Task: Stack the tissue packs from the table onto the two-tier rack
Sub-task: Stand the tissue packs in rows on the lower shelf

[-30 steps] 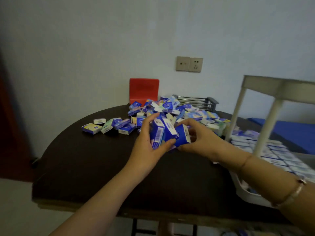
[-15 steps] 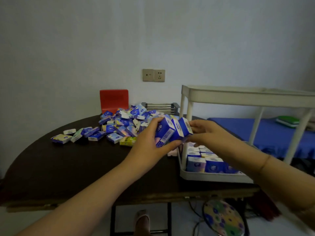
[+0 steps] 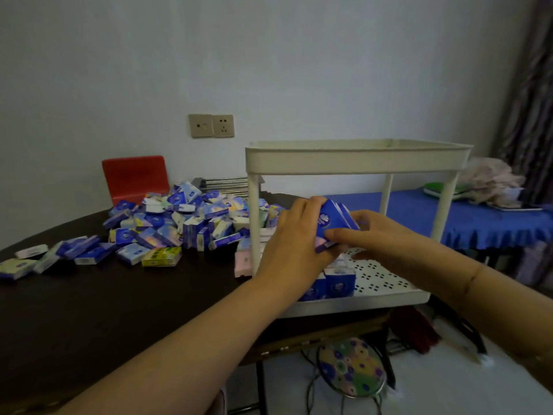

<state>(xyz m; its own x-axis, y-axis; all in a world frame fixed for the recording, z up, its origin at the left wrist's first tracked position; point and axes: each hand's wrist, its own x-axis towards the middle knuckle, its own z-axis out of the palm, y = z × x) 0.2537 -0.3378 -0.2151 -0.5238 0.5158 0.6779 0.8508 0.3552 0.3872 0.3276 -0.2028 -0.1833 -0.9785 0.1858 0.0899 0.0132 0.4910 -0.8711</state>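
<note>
Pale wall (image 3: 299, 55) with sockets (image 3: 211, 125) — red chair (image 3: 135, 178), blue-covered bed (image 3: 490, 220), curtain (image 3: 529, 100), patterned stool (image 3: 351, 368)

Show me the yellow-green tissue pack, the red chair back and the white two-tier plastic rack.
Yellow-green tissue pack (image 3: 161, 256), head view, its front face.
Red chair back (image 3: 135, 178), head view, middle of the panel.
White two-tier plastic rack (image 3: 356, 161), head view, top tier's front wall.

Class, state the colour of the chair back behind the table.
Red, seen in the head view: chair back.

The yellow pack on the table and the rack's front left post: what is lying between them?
In the head view, a pink tissue pack lies on the dark table between the yellow pack and the rack's front left post, close beside the post.
</note>
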